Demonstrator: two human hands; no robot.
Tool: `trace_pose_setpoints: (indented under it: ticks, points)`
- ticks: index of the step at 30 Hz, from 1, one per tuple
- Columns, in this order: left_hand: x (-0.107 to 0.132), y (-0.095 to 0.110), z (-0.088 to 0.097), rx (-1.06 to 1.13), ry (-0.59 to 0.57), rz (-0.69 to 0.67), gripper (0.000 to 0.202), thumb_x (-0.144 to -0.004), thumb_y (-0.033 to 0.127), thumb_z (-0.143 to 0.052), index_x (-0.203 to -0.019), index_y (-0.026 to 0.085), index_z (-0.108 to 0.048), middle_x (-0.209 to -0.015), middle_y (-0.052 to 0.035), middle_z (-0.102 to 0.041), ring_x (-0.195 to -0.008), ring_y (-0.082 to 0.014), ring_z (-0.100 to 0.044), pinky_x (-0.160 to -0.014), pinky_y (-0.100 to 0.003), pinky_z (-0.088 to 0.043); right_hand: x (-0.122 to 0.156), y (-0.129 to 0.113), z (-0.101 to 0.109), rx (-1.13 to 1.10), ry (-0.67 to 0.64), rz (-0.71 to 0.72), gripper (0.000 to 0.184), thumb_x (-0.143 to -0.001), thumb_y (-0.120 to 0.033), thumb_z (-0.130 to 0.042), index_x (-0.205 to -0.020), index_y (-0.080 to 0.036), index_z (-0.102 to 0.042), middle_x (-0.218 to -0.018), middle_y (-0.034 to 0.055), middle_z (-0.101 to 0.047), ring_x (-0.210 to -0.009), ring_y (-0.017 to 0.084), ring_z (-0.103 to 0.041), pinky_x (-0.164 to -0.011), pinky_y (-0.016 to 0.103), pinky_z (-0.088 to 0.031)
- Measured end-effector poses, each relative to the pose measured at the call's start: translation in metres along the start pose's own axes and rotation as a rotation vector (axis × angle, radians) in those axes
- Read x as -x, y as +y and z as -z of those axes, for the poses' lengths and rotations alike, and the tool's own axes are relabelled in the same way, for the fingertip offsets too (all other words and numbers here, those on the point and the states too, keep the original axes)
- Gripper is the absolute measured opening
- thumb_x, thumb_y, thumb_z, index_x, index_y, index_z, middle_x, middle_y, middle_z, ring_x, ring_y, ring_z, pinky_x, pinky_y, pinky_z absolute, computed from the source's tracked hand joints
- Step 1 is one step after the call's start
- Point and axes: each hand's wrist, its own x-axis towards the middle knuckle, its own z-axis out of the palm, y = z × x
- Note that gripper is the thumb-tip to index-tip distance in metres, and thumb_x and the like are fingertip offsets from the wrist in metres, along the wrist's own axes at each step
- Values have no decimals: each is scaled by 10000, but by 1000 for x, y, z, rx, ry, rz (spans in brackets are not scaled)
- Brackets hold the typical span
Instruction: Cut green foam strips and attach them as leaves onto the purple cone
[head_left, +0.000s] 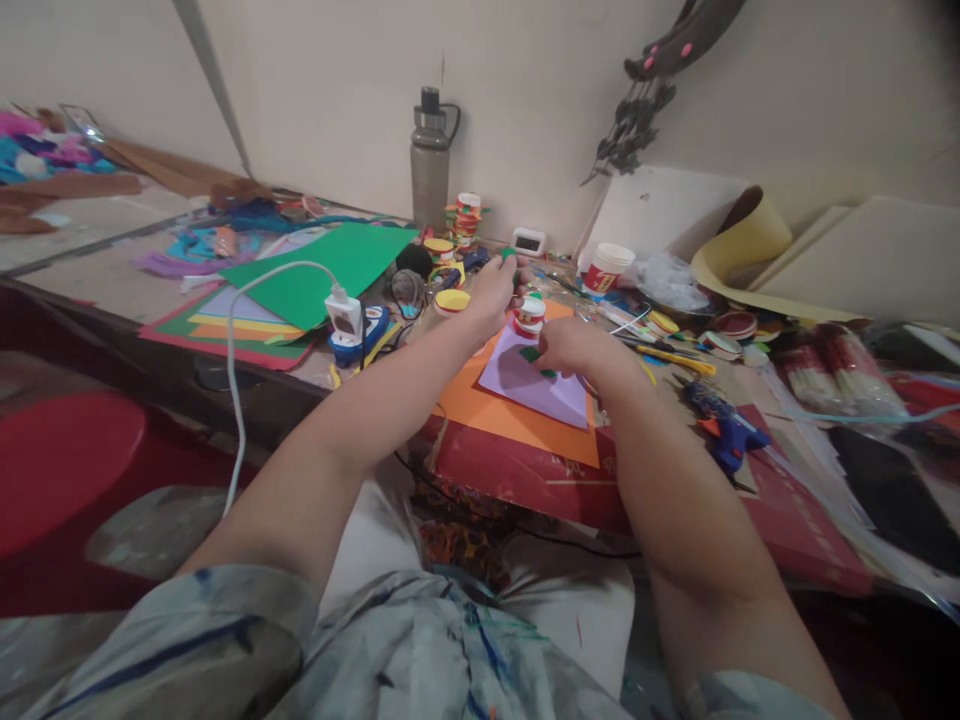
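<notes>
My left hand (495, 285) reaches forward over the table, its fingers closed round a small green piece (508, 254) at the fingertips. My right hand (574, 347) rests on a lilac paper sheet (525, 382), pinching small green paper bits (534, 355) against it. The lilac sheet lies on an orange sheet (480, 410), which lies on a red board (517, 470). A small glue bottle with a red label (530, 315) stands between the two hands.
A green sheet (330, 265) tops a paper stack at left, beside a white charger (345, 315) with its cable. A steel bottle (430, 160) stands by the wall. A blue glue gun (724, 425), a paper cup (606, 268), tape rolls and scraps lie right. A red stool (67, 460) sits lower left.
</notes>
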Motion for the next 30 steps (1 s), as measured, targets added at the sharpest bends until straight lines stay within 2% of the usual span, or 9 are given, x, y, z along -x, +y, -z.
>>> trace_pose_setpoints:
  ticks: [4, 8, 10, 16, 19, 23, 27, 30]
  points:
    - [1, -1, 0, -47, -27, -10, 237, -1099, 189, -385, -911, 183, -530, -651, 54, -519, -495, -35, -446, -478, -175, -280, 3, 2, 6, 32, -19, -8, 257, -881, -164, -694, -1102, -117, -817, -1008, 153, -817, -838, 224, -769, -751, 281, -554]
    - [0, -4, 1, -95, -87, -23, 239, -1101, 195, -401, -902, 183, -532, -649, 54, -522, -498, -35, -448, -474, -173, -272, -1, 10, 5, -29, -29, -17, 384, -879, -165, -705, -1252, -125, -788, -1062, 153, -815, -829, 226, -766, -765, 298, -561]
    - [-2, -6, 1, -107, -109, -23, 231, -1100, 187, -402, -912, 177, -537, -652, 53, -526, -499, -35, -452, -471, -176, -268, -5, 15, 3, -57, -45, -19, 391, -894, -192, -713, -1274, -126, -776, -1053, 140, -816, -792, 214, -756, -734, 294, -554]
    - [-5, -9, 3, -114, -127, -36, 210, -1094, 194, -419, -926, 169, -541, -671, 47, -540, -508, -36, -472, -481, -187, -278, -18, 24, -3, -99, -57, 35, 168, -912, -201, -698, -1032, -168, -811, -940, 64, -800, -706, 160, -691, -620, 259, -482]
    - [-6, -9, 4, -133, -104, -39, 214, -1094, 177, -400, -931, 172, -539, -669, 49, -539, -503, -40, -470, -494, -195, -299, -19, 29, -2, -82, 32, 58, 98, -873, -199, -735, -948, -191, -799, -912, 39, -779, -749, 156, -669, -615, 252, -447]
    - [-8, -9, 5, -165, -85, -43, 221, -1097, 174, -375, -945, 177, -536, -675, 53, -545, -500, -40, -466, -507, -194, -323, -17, 39, 2, -165, 134, 17, 58, -880, -238, -742, -869, -185, -761, -831, 26, -744, -716, 144, -636, -601, 256, -415]
    - [-8, -9, 5, -174, -98, -42, 225, -1093, 177, -382, -931, 178, -538, -680, 51, -543, -498, -39, -467, -497, -196, -307, -16, 37, 1, -268, 78, 41, 59, -891, -236, -717, -885, -197, -761, -795, 12, -735, -669, 139, -636, -613, 257, -443]
    - [-6, -8, 4, -178, -110, -30, 229, -1088, 167, -385, -914, 180, -534, -675, 51, -541, -495, -40, -466, -491, -198, -288, -22, 29, -6, -125, 110, 63, 107, -883, -242, -731, -967, -205, -787, -913, 41, -777, -805, 184, -696, -671, 269, -463]
